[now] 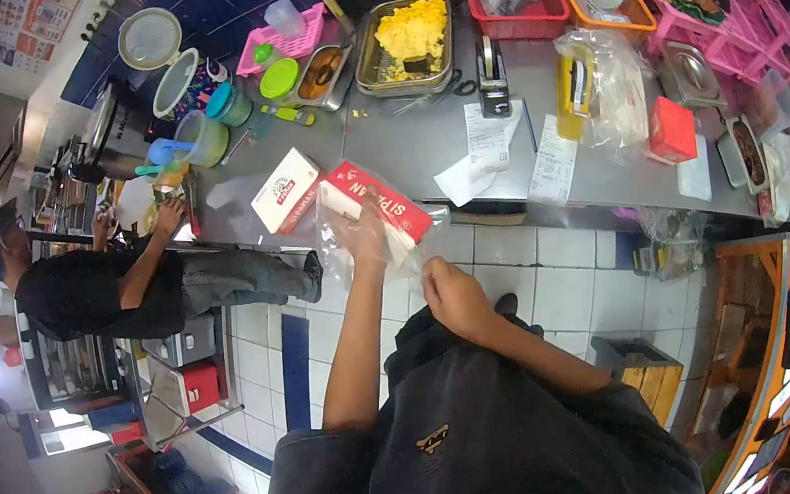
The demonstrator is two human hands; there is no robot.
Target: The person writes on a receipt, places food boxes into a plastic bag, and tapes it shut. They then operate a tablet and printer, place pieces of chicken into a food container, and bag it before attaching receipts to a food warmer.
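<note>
A red and white food box [402, 208] with large lettering is at the counter's front edge, partly inside a clear plastic bag [436, 233]. My left hand [363, 236] is seen through the plastic, its fingers against the near side of the box and gripping it. Lower and to the right, my right hand [455, 297] is closed, pinching the bag's edge. A second box [286, 191], with a white top and red side, rests on the counter just left of the first. The fingertips of my left hand are partly hidden by plastic glare.
On the steel counter [391, 146] stand a tray of yellow shredded food [414, 34], a tape dispenser [492, 82], paper receipts [490, 145], a red basket [525, 18] and a small red box [670, 129]. A co-worker [108, 287] works at the left end.
</note>
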